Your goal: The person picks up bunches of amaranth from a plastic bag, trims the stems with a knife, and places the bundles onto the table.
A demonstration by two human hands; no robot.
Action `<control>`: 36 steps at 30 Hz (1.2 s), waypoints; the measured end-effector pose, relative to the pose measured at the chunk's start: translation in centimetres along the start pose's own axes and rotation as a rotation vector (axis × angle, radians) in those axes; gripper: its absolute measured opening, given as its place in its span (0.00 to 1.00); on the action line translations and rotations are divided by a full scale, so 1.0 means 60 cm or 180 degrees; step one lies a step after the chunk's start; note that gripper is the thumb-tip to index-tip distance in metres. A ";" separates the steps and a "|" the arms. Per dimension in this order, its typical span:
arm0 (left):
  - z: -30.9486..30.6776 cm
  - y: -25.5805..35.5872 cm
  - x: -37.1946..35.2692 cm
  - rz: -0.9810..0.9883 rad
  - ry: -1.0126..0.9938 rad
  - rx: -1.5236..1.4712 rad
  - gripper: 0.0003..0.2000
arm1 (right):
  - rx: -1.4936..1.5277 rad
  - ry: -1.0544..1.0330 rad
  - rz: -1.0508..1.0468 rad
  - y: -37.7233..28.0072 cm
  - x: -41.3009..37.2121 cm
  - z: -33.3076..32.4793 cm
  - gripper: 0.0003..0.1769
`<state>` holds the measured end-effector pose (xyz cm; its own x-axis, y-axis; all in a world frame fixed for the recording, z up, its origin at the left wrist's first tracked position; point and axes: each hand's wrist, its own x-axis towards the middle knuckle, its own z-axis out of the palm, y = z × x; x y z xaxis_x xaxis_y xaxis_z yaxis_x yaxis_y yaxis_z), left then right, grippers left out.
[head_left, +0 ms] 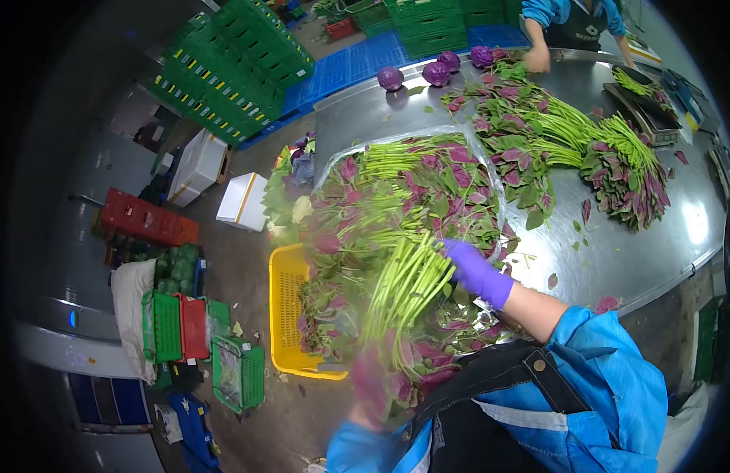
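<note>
A bunch of red-and-green leafy vegetables (408,280) hangs tilted in front of my body, stems up and leaves down. My right hand (477,272), in a purple glove, is closed at the upper stems. My left hand (366,394) is low at the bunch's leafy end, smeared by motion, its fingers not distinct. Beyond the bunch, a pile of the same greens (412,177) lies on a clear plastic sheet (491,169) on the metal table (566,252). More bunches (629,169) rest at the right.
A yellow basket (286,303) with greens stands left of the pile. Purple cabbages (436,73) lie at the table's far side. Across the table a co-worker's hand (537,59) reaches to greens near a scale (644,110). Green crates (223,71) are stacked far left.
</note>
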<state>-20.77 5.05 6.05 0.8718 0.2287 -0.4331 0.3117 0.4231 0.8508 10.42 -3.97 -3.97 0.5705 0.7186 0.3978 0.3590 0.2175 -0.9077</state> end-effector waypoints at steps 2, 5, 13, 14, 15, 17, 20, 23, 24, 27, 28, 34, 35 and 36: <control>0.000 0.001 -0.002 0.0008 0.0020 0.0009 0.44 | 0.3716 0.0031 0.1551 -0.079 0.031 -0.088 0.15; 0.000 0.001 -0.005 0.0024 0.0027 0.0035 0.44 | 0.2776 -0.0060 0.2135 -0.089 0.033 -0.126 0.14; 0.003 -0.001 0.004 -0.0039 -0.0041 0.0079 0.43 | 0.4849 -0.1248 0.2912 -0.094 -0.050 -0.023 0.30; 0.003 0.000 0.005 -0.0046 -0.0051 0.0090 0.43 | 0.4361 -0.1219 0.2360 -0.110 -0.035 -0.025 0.31; 0.004 0.002 0.006 -0.0043 -0.0066 0.0090 0.43 | 0.3865 -0.1187 0.1816 -0.141 -0.014 -0.037 0.31; 0.005 0.003 0.009 -0.0070 -0.0104 0.0143 0.43 | 0.3049 -0.1199 0.2298 -0.178 0.016 -0.101 0.32; 0.011 0.006 0.016 -0.0069 -0.0151 0.0185 0.43 | 0.2660 -0.0932 0.2109 -0.144 0.019 -0.152 0.32; 0.016 0.005 0.021 -0.0085 -0.0212 0.0221 0.43 | 0.2788 -0.0754 0.2140 -0.136 0.020 -0.166 0.37; 0.018 0.005 0.022 -0.0085 -0.0233 0.0231 0.43 | 0.2433 -0.0813 0.2234 -0.139 0.011 -0.150 0.39; 0.022 0.007 0.028 -0.0107 -0.0276 0.0265 0.43 | 0.1668 -0.1450 0.2515 -0.146 -0.018 -0.089 0.43; 0.024 0.007 0.028 -0.0115 -0.0296 0.0265 0.43 | 0.2079 -0.1606 0.2511 -0.151 -0.026 -0.063 0.44; 0.026 0.014 0.030 -0.0134 -0.0322 0.0277 0.43 | 0.2198 -0.1183 0.2030 -0.175 0.002 -0.076 0.39; 0.025 0.015 0.027 -0.0144 -0.0321 0.0256 0.43 | 0.2052 -0.1124 0.2063 -0.166 0.004 -0.086 0.37; 0.028 0.014 0.028 -0.0141 -0.0347 0.0262 0.43 | 0.2043 -0.1130 0.2062 -0.160 0.006 -0.099 0.37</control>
<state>-18.39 4.31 6.52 0.8910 0.1130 -0.4396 0.3767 0.3564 0.8551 11.55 -9.70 5.71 0.2221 0.9598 -0.1715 -0.4757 -0.0469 -0.8784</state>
